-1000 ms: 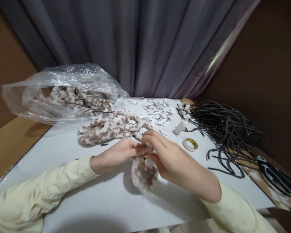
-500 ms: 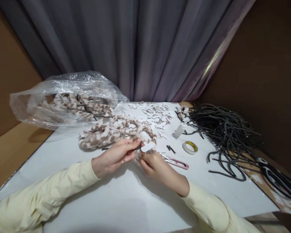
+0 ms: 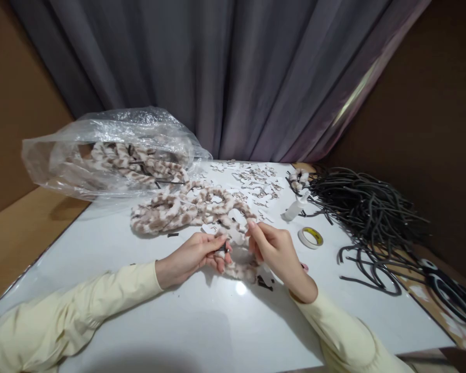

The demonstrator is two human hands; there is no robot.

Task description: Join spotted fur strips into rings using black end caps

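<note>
My left hand (image 3: 207,254) pinches a short black tube end (image 3: 222,248) at the middle of the table. A fluffy brown-and-white plush loop (image 3: 243,270) runs from it and lies on the table between my hands. My right hand (image 3: 270,246) is raised to the right, thumb and fingers closed by the plush; what they grip is too small to make out. Just beyond my hands lies a pile of similar plush loops (image 3: 159,212). Small black tube scraps (image 3: 264,283) lie below my right hand, which mostly hides a pink-handled tool (image 3: 304,267).
A clear plastic bag (image 3: 58,171) with more plush loops stands at the back left. Many small metal pieces and white tags (image 3: 256,181) are scattered behind. On the right are a white bottle (image 3: 295,208), a tape roll (image 3: 310,238), black tubes (image 3: 365,207) and scissors (image 3: 450,295).
My right hand has moved up and right, apart from my left. The white tag at my fingers no longer shows there. The plush loop now lies between my hands, and the view has shifted slightly.
</note>
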